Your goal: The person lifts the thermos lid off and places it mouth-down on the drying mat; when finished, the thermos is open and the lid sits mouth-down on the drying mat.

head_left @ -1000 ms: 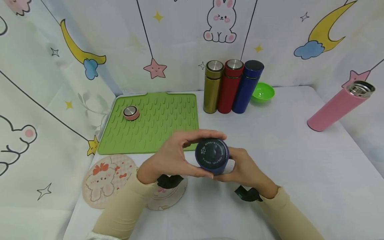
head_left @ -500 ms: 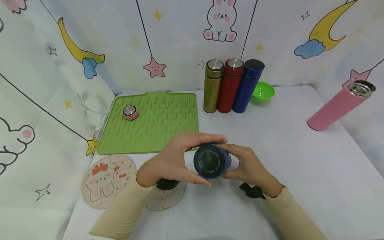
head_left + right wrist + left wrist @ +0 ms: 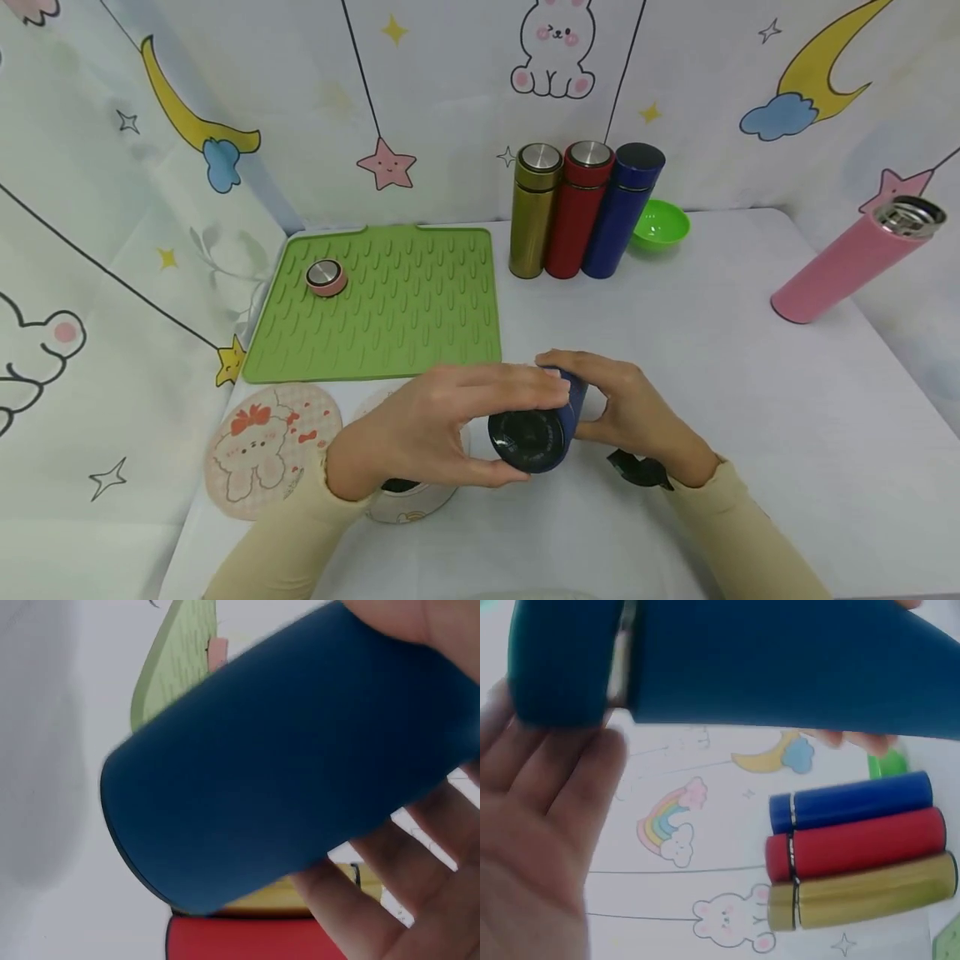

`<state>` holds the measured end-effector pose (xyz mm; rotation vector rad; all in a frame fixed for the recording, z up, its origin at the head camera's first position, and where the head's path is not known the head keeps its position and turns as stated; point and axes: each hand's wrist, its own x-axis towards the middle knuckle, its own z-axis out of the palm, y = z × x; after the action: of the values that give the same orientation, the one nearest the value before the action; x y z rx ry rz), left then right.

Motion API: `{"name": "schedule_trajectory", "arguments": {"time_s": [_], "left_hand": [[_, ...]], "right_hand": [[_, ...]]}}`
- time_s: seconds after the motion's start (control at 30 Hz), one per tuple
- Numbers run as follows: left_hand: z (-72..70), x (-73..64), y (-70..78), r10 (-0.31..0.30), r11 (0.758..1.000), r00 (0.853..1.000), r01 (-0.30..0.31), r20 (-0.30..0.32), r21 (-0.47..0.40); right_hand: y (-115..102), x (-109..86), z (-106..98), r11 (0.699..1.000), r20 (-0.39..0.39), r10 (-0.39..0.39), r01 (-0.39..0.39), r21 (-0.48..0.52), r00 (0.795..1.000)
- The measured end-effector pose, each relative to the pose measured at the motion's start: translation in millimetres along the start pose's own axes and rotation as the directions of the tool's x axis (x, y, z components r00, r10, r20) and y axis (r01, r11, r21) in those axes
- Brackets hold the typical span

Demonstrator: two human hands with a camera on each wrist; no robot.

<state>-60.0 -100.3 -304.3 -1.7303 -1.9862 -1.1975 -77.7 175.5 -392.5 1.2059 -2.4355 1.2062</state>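
Blue flask (image 3: 277, 765) tilts, gripped by the right hand (image 3: 633, 404), lid (image 3: 527, 442) pinched by the left hand (image 3: 427, 429); either slackening could drop it.

A set-up tabletop corner with a homely look; whether it is in a home or a studio cannot be told. White cloth (image 3: 457, 92) printed with a rabbit (image 3: 557, 67), moons (image 3: 806, 62) and stars (image 3: 387, 166) backs a white table (image 3: 690, 367) bearing household wares: 3 capped flasks (image 3: 573, 221), a green bowl (image 3: 660, 225), 2 round mats (image 3: 273, 450).
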Motion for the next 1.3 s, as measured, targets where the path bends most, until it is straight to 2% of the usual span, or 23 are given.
{"name": "schedule_trajectory", "arguments": {"time_s": [0.07,0.13,0.2,0.27,0.33,0.37,0.43,0.5,0.7,0.8,0.93,1.03,1.1,1.17,1.23,1.3], "left_hand": [[3.9,-0.9,-0.4,-0.001,0.997,0.997,0.007,-0.082,0.08],[9.1,-1.3,-1.6,0.004,0.98,0.984,0.031,-0.176,0.195],[14.4,-1.6,-2.5,0.005,0.945,0.967,0.078,-0.253,0.317],[19.0,-1.9,-3.1,0.012,0.897,0.951,0.127,-0.31,0.424],[22.4,-2.1,-3.1,0.01,0.855,0.939,0.171,-0.344,0.49],[23.9,-2.0,-3.2,0.009,0.843,0.934,0.186,-0.358,0.505],[26.1,-2.2,-3.3,0.005,0.833,0.926,0.205,-0.378,0.514],[27.7,-2.1,-3.2,-0.002,0.837,0.918,0.218,-0.395,0.502],[25.8,-1.9,-1.3,-0.011,0.888,0.89,0.218,-0.456,0.404],[19.4,-5.0,-4.6,-0.029,0.898,0.879,0.232,-0.476,0.373],[7.5,-15.1,-20.2,-0.124,0.873,0.873,0.322,-0.472,0.365],[-2.1,-25.6,-39.3,-0.222,0.83,0.859,0.415,-0.462,0.372],[-8.2,-33.1,-54.9,-0.293,0.797,0.84,0.479,-0.457,0.369],[-14.3,-41.0,-71.0,-0.376,0.757,0.814,0.546,-0.443,0.359],[-20.0,-49.6,-87.3,-0.475,0.707,0.77,0.622,-0.425,0.337],[-25.8,-58.3,-102.8,-0.583,0.641,0.709,0.702,-0.397,0.31]], "right_hand": [[-0.1,-0.6,2.4,0.999,-0.059,0.017,-0.02,-0.044,0.998],[-0.7,-1.2,5.7,0.992,-0.142,0.028,-0.045,-0.116,0.989],[-1.5,-1.8,9.1,0.975,-0.221,0.041,-0.087,-0.202,0.974],[-2.5,-2.0,11.9,0.951,-0.283,0.051,-0.133,-0.281,0.958],[-3.1,-2.1,13.8,0.93,-0.318,0.057,-0.166,-0.329,0.946],[-3.4,-2.1,14.3,0.924,-0.327,0.058,-0.175,-0.34,0.943],[-3.6,-2.0,15.1,0.921,-0.335,0.062,-0.183,-0.344,0.94],[-3.5,-2.0,15.6,0.925,-0.333,0.07,-0.186,-0.332,0.94],[2.1,-2.8,16.2,0.949,-0.332,0.086,-0.179,-0.261,0.939],[9.6,-4.1,15.0,0.96,-0.35,0.096,-0.179,-0.213,0.932],[20.4,-8.4,11.3,0.964,-0.4,0.125,-0.206,-0.166,0.908],[27.2,-13.2,6.7,0.964,-0.435,0.159,-0.235,-0.128,0.886],[30.9,-17.2,2.2,0.96,-0.449,0.197,-0.264,-0.09,0.872],[34.7,-21.4,-2.9,0.953,-0.467,0.235,-0.298,-0.064,0.852],[39.3,-26.0,-8.9,0.941,-0.486,0.278,-0.337,-0.035,0.829],[44.2,-30.5,-15.8,0.926,-0.507,0.32,-0.378,-0.011,0.8]]}}
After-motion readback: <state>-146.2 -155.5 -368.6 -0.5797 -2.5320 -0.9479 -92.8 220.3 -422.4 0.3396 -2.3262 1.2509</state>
